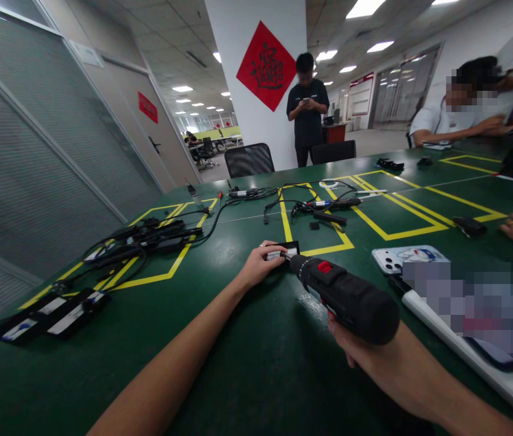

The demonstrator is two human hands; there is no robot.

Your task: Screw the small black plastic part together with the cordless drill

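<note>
My right hand [351,346] is wrapped round the handle of a black cordless drill [351,297] with a red switch on top. The drill points away from me, its bit meeting or very near a small black piece with a white face [292,247] on the green table. From the left, my left hand [258,265] grips this piece, fingers closed over its near side and a ring on one finger. The drill's chuck and my fingers partly cover the piece, so the exact contact of the bit is hidden.
Black cables and devices [147,239] lie at left, near flat black pieces with white labels [72,315]. Across the table are cables with a pen-like tool [329,204]. A phone [413,254] lies at right. One person [308,115] stands beyond; others sit at right.
</note>
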